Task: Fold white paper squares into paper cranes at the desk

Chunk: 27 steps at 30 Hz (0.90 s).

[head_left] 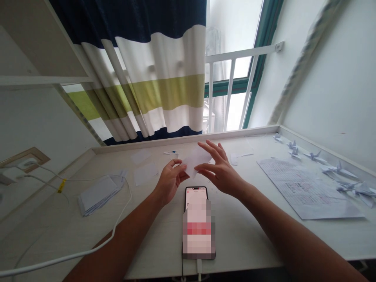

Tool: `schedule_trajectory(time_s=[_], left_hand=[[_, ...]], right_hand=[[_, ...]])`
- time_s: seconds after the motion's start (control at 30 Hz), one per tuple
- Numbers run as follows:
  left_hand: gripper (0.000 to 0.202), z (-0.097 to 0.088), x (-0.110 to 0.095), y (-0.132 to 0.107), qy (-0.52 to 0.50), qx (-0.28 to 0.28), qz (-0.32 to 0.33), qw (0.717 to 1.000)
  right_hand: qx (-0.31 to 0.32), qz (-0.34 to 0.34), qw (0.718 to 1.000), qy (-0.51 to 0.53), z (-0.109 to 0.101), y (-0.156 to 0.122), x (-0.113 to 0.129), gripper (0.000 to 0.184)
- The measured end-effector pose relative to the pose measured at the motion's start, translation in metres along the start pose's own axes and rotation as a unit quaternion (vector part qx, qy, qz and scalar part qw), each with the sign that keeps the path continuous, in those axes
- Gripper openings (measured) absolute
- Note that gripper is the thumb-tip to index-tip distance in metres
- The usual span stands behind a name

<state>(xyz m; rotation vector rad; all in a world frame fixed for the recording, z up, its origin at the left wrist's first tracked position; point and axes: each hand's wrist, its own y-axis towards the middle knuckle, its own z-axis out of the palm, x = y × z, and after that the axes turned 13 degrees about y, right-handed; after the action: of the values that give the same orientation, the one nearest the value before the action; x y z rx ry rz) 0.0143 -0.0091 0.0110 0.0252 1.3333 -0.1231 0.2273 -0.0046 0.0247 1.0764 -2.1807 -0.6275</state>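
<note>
A small white sheet of paper (pixel 194 159) is raised above the desk, near the middle of the head view. My left hand (pixel 170 178) pinches its left edge between thumb and fingers. At the sheet's right side is my right hand (pixel 225 174), its fingers spread and the thumb apart from them. The right thumb tip seems to touch the paper's near edge; the far fingertips reach over its far side. Just below the hands, a phone (pixel 197 197) lies face up with its screen lit and partly blurred.
Several folded paper cranes (pixel 315 156) line the right edge of the desk (pixel 241 235), beside a printed sheet (pixel 305 188). On the left are a stack of papers (pixel 100 194) and a white cable (pixel 125 211) crossing my left forearm. Loose paper pieces (pixel 146 173) lie behind.
</note>
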Motion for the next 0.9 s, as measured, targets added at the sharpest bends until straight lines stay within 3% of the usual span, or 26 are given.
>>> schedule_trajectory(time_s=[0.13, 0.23, 0.3, 0.47, 0.7, 0.9], left_hand=[[0.045, -0.009, -0.003, 0.003, 0.033, 0.042, -0.033, 0.998], [0.036, -0.01, -0.005, 0.003, 0.052, 0.104, -0.05, 0.992], [0.029, -0.011, -0.003, 0.004, 0.053, 0.115, -0.043, 0.991], [0.028, -0.014, 0.002, 0.006, 0.088, 0.082, -0.002, 0.993], [0.042, -0.011, 0.001, -0.001, 0.16, 0.179, 0.0, 0.971], [0.042, -0.009, 0.002, -0.001, 0.118, 0.215, -0.026, 0.969]], right_hand=[[0.049, -0.024, 0.998, 0.034, -0.004, 0.002, 0.006, 0.015], [0.062, -0.029, 0.996, 0.05, -0.006, 0.003, 0.008, 0.014], [0.054, -0.022, 0.997, 0.052, -0.007, 0.003, 0.006, 0.013], [0.026, -0.022, 0.998, 0.059, -0.004, 0.0, -0.001, 0.008], [-0.068, 0.05, 0.991, 0.101, 0.003, 0.001, -0.005, 0.011], [-0.044, 0.075, 0.982, 0.166, 0.003, 0.002, -0.005, 0.017]])
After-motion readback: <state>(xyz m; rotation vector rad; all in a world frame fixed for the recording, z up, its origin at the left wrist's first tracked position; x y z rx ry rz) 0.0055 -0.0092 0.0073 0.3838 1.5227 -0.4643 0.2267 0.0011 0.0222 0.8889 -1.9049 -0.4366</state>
